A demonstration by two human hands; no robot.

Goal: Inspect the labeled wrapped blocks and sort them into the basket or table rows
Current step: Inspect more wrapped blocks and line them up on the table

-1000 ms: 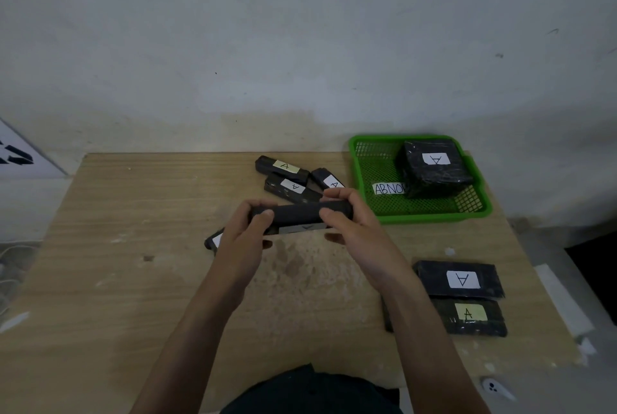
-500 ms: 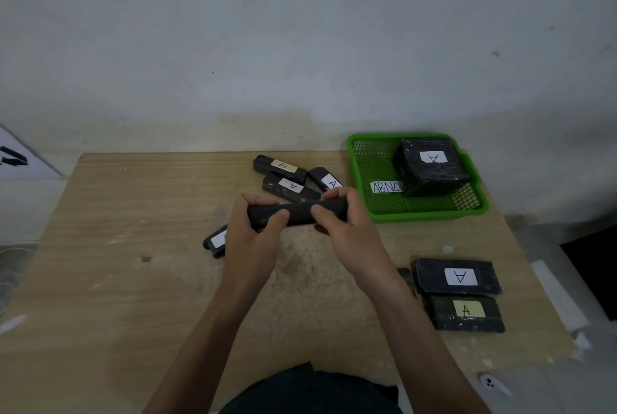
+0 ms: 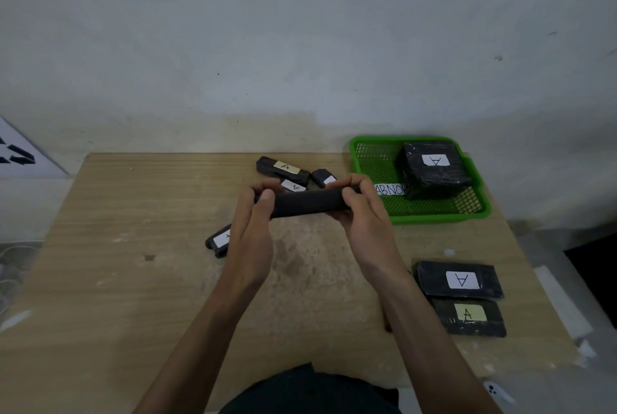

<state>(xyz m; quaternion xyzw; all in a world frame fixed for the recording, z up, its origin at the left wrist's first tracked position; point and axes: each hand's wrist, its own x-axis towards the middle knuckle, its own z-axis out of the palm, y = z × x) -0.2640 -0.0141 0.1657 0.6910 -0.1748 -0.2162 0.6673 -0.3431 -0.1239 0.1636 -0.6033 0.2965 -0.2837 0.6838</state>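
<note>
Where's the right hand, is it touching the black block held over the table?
Touching. The head view shows the right hand curled round the right end of the black block, thumb on its near face.

One view only, worn on the head. Looks forward and down across the bench (image 3: 117, 263) from its near edge, through a wide-angle lens bowing the frame's borders. Sits close above the forearms (image 3: 207, 330), centring on the left hand (image 3: 250, 230) and right hand (image 3: 364, 223) gripping a wrapped block (image 3: 307, 202). Faces the pale wall (image 3: 300, 46) beyond, taking in the green basket (image 3: 434, 218) at far right
</note>
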